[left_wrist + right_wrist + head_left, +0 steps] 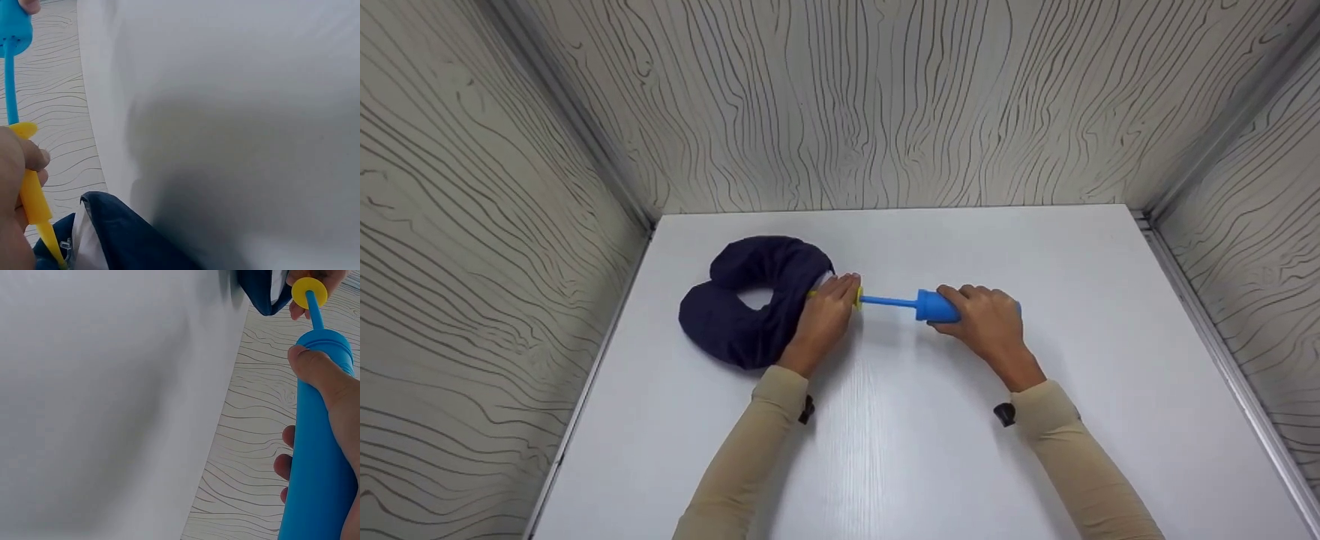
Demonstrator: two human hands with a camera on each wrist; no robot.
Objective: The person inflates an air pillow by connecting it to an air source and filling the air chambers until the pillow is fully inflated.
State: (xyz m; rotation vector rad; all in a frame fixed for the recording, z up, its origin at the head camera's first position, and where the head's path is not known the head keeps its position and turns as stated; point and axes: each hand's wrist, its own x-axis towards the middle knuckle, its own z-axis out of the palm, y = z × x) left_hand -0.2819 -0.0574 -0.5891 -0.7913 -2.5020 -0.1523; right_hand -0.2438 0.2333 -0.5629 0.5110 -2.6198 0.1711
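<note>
A navy U-shaped neck pillow (724, 326) lies on the table, its cover unzipped at the right side. White inner material (90, 244) shows in that opening. My left hand (826, 309) grips the yellow nozzle end (35, 198) of a hand pump right beside the pillow, and the tapered yellow tip reaches into the opening. Where the tip ends inside is hidden. My right hand (988, 319) is wrapped around the pump's blue barrel (320, 433), thumb along its upper side. Between the hands a thin blue rod (889, 301) is exposed, joining barrel and yellow end.
The white table (870, 450) carries the pillow and pump. A wood-grain patterned wall (855, 105) rises behind it, with similar panels at left (457, 247) and right. Black wrist cameras sit below both hands.
</note>
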